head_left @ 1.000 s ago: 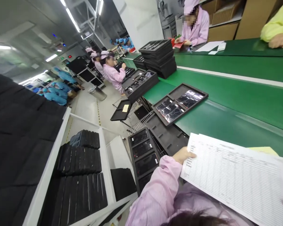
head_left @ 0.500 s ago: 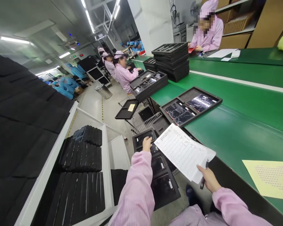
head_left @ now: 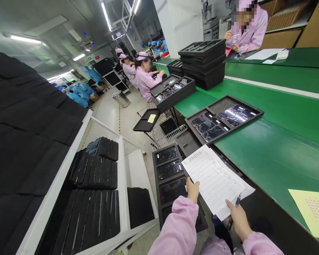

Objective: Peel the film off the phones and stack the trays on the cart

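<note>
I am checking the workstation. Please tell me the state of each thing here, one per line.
left hand: grips the paper's near-left edge
right hand: holds the paper and a pen
printed paper: held up, flat
low tray: holds dark screens
tray on green belt: partly filled
tray stack: piled high

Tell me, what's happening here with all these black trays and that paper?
A person in a pink smock holds a printed sheet with both hands: the left hand grips its near edge, and the right hand holds its corner together with a pen. Under the sheet is a black tray of phones. Another tray lies on the green conveyor belt. Other people in pink sit at work farther along the belt.
</note>
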`<control>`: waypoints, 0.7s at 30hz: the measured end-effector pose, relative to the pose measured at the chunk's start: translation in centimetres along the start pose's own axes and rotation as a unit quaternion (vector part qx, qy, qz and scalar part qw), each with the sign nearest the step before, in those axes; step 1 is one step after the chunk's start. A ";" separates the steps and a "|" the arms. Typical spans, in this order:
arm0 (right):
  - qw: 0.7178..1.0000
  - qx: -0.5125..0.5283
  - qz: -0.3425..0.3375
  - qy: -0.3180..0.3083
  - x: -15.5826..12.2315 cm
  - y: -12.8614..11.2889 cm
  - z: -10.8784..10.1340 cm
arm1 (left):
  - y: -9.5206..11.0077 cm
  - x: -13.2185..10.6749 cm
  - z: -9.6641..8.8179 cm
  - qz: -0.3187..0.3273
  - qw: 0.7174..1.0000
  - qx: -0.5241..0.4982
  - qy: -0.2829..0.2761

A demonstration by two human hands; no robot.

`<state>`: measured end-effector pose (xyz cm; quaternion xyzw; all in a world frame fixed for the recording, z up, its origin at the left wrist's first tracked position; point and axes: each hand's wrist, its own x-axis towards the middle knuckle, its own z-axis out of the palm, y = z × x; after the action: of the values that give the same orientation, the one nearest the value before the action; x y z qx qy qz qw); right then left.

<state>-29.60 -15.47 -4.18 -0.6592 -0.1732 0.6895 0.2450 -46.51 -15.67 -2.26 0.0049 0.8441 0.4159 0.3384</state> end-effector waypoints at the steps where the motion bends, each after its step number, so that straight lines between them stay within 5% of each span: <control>1: 1.000 0.001 -0.004 -0.003 -0.2 0.1 -0.1 | 0.1 0.1 0.1 -0.007 1.000 -0.013 -0.006; 14: 0.999 -0.038 -0.010 -0.022 -1.8 -1.7 -3.2 | -2.5 -1.1 2.6 -0.102 0.953 -0.281 -0.056; 21: 0.994 -0.082 -0.075 -0.023 -1.0 -2.1 -1.1 | -1.6 0.8 2.2 -0.076 0.933 -0.352 -0.005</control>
<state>-28.23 -14.39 -2.28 -0.6460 -0.2837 0.6678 0.2373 -45.41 -14.93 -4.75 -0.1764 0.6397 0.6595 0.3530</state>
